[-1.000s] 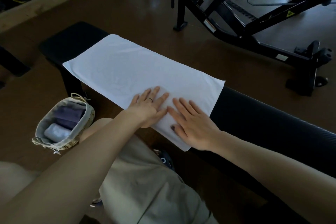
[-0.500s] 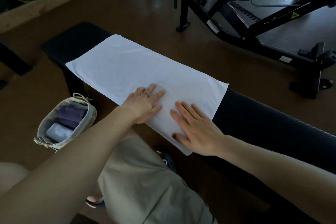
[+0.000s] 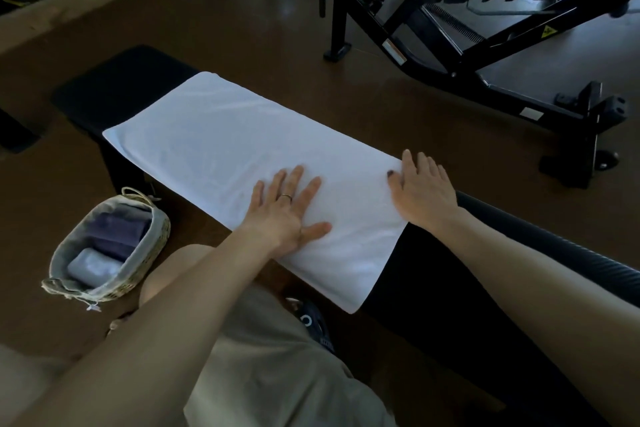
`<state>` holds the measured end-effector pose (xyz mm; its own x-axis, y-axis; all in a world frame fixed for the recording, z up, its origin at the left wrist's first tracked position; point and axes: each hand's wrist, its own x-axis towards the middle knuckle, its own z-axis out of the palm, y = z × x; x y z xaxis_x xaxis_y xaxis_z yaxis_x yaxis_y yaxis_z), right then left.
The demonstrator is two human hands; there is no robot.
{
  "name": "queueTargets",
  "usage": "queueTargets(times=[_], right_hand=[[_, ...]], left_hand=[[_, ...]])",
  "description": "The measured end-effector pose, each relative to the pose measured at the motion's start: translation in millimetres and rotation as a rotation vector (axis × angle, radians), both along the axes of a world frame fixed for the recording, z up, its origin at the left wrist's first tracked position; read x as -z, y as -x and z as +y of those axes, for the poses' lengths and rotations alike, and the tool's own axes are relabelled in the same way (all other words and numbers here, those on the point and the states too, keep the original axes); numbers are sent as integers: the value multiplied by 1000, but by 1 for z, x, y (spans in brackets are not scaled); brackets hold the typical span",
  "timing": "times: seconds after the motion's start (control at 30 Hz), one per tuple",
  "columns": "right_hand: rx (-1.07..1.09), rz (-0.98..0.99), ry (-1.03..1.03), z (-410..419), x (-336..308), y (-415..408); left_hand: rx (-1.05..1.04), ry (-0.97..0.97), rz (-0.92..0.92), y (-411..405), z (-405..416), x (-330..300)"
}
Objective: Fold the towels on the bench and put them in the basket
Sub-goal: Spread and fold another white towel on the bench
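A white towel (image 3: 214,146) lies spread flat along the black padded bench (image 3: 519,253), its near edge hanging over the bench's front. My left hand (image 3: 287,208), with a ring on one finger, presses flat on the towel near its middle. My right hand (image 3: 422,191) rests flat at the towel's right end, fingers straight and pointing away from me. A woven basket (image 3: 156,246) with a cloth liner stands on the floor at the lower left; folded purple and pale towels (image 3: 104,246) lie inside it.
A black adjustable weight bench (image 3: 485,45) stands on the brown floor beyond my bench, at the upper right. A wooden ledge (image 3: 86,0) runs across the upper left with dark round objects behind it. My knees in beige shorts (image 3: 277,374) are below the bench.
My right hand has slid right and away along the towel to its right end. My left hand has stayed near the middle, fingers spread wider.
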<state>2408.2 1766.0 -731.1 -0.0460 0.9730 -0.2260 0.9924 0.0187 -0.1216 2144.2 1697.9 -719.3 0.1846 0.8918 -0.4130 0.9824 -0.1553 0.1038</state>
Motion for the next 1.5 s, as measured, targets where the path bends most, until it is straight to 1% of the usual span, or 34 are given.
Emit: queueTargets(times=[0.03,0.1,0.17,0.23,0.33,0.37,0.43,0.47,0.5,0.57,0.67,0.73,0.87,0.9,0.97,1.03,1.07,1.13,1.2,1.27,1.37,1.5], right_hand=[[-22,-23,-56,3,-3,9],[-170,38,-142,3,-9,33],[-299,89,-100,-4,-7,49],[-298,51,-71,-11,2,45],[-224,17,-63,-11,5,35],[-216,18,-55,-10,4,36],[-217,4,-65,-10,2,39],[-221,-14,-79,-11,3,41],[-223,-33,-94,-13,4,42],[-218,-39,-103,-15,5,42],[-208,5,-88,-13,3,41],[-212,2,-94,-13,4,43],[-216,-34,-90,-10,0,44],[-224,-36,-95,-6,-4,46],[-243,-19,-123,1,-9,49],[-243,27,-110,4,-9,50],[-234,46,-79,3,-6,48],[-211,31,-44,-2,-1,42],[-188,-9,-39,-3,-1,41],[-188,-29,-62,0,-8,50],[-335,10,-136,7,-21,87],[-538,101,-81,22,-31,163]], left_hand=[[3,3,4,-1,1,-1],[7,11,8,-1,1,-3],[15,9,12,-2,-1,-4],[18,14,26,-2,-1,-8],[39,-2,67,-4,-2,-18],[104,-30,66,-9,-6,-20],[320,-111,-5,-27,-17,-20],[422,-132,-42,-38,-24,-17],[487,-132,-41,-48,-31,-13],[520,-133,33,-57,-40,1],[571,-267,162,-55,-50,17],[546,-292,188,-55,-55,19],[508,-178,179,-62,-56,11],[502,-126,141,-60,-54,7],[461,14,-4,-53,-48,-9],[345,103,-164,-43,-40,-25],[276,108,-192,-35,-35,-31],[145,83,-143,-15,-27,-33],[57,61,-75,10,-20,-25],[-10,51,-80,33,-12,-20],[-199,26,-126,66,10,-21],[-382,21,-84,125,30,-16]])
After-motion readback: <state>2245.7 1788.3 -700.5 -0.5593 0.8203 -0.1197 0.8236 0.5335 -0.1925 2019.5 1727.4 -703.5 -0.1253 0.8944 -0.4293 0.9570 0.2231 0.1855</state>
